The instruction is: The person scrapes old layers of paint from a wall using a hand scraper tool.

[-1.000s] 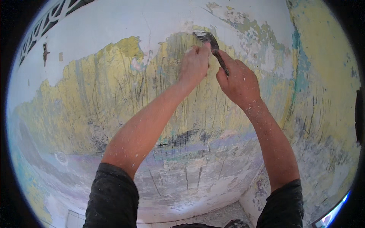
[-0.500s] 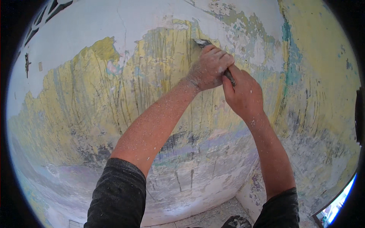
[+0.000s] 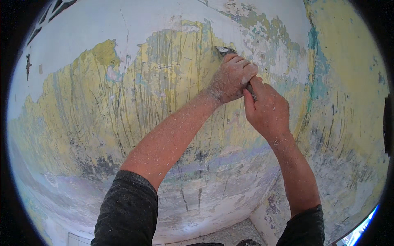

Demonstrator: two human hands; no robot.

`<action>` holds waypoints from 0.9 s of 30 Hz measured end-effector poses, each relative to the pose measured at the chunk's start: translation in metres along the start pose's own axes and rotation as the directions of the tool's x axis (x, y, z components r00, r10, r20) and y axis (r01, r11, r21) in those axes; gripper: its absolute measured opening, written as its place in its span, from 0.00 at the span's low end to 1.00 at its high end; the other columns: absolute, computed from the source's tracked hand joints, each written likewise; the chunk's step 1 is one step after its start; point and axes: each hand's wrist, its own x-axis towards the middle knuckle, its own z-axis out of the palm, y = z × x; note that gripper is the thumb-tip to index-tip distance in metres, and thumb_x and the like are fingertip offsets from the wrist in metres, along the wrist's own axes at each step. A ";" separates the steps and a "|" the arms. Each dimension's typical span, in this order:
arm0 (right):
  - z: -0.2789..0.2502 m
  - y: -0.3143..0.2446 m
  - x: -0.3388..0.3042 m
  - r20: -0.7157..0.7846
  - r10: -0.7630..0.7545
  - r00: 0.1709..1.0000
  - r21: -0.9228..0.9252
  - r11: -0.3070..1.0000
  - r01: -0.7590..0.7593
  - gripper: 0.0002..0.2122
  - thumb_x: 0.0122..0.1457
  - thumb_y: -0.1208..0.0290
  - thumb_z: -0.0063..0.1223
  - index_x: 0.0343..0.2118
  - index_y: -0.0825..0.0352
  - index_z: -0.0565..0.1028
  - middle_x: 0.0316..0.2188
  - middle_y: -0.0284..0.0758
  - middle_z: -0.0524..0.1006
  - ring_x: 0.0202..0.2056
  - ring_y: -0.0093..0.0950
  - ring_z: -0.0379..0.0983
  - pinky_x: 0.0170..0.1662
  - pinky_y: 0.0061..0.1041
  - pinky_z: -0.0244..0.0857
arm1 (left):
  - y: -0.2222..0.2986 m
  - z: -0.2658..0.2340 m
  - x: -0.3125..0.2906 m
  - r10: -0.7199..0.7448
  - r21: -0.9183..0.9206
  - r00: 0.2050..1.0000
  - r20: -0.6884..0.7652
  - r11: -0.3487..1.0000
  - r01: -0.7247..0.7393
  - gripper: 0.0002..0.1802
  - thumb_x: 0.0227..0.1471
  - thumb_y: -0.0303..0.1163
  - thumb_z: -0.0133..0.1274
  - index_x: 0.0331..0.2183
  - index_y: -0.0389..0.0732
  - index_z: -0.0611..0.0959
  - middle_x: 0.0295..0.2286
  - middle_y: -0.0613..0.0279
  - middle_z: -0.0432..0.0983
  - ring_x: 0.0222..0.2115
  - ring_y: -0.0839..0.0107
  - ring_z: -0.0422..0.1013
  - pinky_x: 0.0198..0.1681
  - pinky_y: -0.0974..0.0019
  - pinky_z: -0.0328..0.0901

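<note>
Both my hands are closed around one paint scraper, whose metal blade meets the wall at the edge between white paint and bared yellow. My left hand, dusted with white, wraps the handle close to the blade. Lower down, my right hand grips the end of the handle, part of which shows between the two hands. Most of the handle is hidden by my fingers. Flecks of paint cling to both forearms.
A crucifix hangs on the white wall at the far left, below a dark patterned opening. To the right, a yellow side wall meets this one at a corner. Tiled floor shows at the bottom, and a bright gap at lower right.
My hands and the scraper have moved slightly right and down along the paint edge. The view has also shifted a little, with the wall sliding left.
</note>
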 end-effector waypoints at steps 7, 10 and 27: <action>-0.011 0.021 0.035 -0.074 -0.066 0.995 -0.023 0.998 0.065 0.09 0.58 0.65 0.50 0.39 0.63 0.71 0.26 0.41 0.76 0.26 0.43 0.76 0.29 0.41 0.70 | -0.019 0.010 0.032 0.024 0.029 1.000 -0.012 0.999 -0.023 0.13 0.46 0.36 0.60 0.31 0.44 0.73 0.25 0.60 0.74 0.32 0.57 0.73 0.43 0.53 0.61; -0.017 0.009 0.013 0.042 -0.032 0.999 -0.044 0.998 0.034 0.09 0.58 0.65 0.51 0.38 0.63 0.72 0.26 0.41 0.77 0.28 0.42 0.76 0.31 0.41 0.70 | 0.002 0.007 0.010 -0.035 -0.007 0.998 -0.049 0.999 0.034 0.13 0.44 0.35 0.59 0.31 0.44 0.73 0.25 0.60 0.74 0.32 0.56 0.72 0.43 0.53 0.61; -0.038 -0.017 0.038 0.137 0.053 0.989 -0.216 0.976 -0.023 0.10 0.57 0.65 0.51 0.39 0.64 0.73 0.29 0.39 0.78 0.29 0.40 0.77 0.31 0.40 0.70 | -0.010 -0.013 0.028 -0.021 -0.108 0.999 -0.044 0.994 0.016 0.13 0.42 0.32 0.58 0.32 0.46 0.73 0.27 0.61 0.74 0.34 0.57 0.73 0.44 0.54 0.61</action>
